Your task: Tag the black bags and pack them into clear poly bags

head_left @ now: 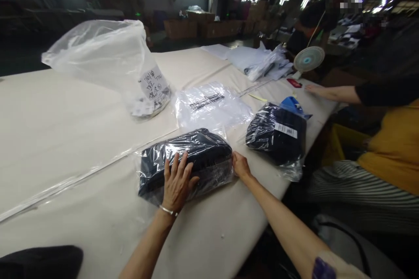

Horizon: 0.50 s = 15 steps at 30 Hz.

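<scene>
A folded dark garment in a clear plastic bag (203, 144) lies on the table in front of me. My left hand (178, 178) rests on top of it with fingers spread, a bracelet at the wrist. At the right end, my right hand (240, 165) is closed on the edge of the plastic bag; its fingertips are partly hidden. Just beyond lie flat clear plastic bags (212, 107) with printed text. To the right is a second bagged dark garment (276, 133) bearing a white barcode label.
A large clear bag (101, 52) with handwriting stands at the back left of the table (81, 139). More plastic sheets (258, 59), a small fan (308, 59) and a red object (294, 83) are farther back. Another person's hand (314, 90) touches the right edge. A dark item (42, 261) lies bottom left.
</scene>
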{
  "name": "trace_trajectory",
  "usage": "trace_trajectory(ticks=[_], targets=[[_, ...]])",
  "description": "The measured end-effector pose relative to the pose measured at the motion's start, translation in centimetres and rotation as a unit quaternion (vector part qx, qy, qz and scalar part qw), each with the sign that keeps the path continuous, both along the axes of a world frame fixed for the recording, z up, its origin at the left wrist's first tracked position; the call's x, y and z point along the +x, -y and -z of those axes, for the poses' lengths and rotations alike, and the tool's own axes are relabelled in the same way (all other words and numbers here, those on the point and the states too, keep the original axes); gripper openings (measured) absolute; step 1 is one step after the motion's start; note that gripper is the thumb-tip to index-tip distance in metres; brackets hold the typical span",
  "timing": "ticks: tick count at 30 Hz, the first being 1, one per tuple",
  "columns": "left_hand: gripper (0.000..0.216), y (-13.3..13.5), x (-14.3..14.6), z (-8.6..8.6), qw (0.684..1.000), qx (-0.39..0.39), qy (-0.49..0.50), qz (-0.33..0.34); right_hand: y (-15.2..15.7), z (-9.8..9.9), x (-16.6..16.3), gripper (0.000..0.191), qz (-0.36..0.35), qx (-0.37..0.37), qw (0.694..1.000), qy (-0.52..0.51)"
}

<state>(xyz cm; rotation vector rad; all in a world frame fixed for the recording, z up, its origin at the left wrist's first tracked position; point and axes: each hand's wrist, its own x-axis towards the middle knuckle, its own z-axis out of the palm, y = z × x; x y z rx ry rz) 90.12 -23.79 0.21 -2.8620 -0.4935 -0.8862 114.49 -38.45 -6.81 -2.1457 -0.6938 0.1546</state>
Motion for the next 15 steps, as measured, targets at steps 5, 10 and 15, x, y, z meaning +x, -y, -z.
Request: trace_trajectory(ticks=[5, 10, 15], targets=[[0.050, -2.9, 0.8, 0.5, 0.998, -0.053, -0.010, 0.020, 0.2, -1.0, 1.2, 0.045, 0.035, 0.023, 0.998, -0.049], [0.049, -4.2, 0.6, 1.6, 0.995, -0.088, -0.028, 0.027, 1.0, -3.1, 2.3, 0.046, 0.060, 0.057, 0.994, -0.068], [0.055, -5.9, 1.2, 3.2, 0.995, -0.089, -0.031, 0.012, 4.2, -5.8, 3.9, 0.035, 0.062, 0.103, 0.993, -0.007]])
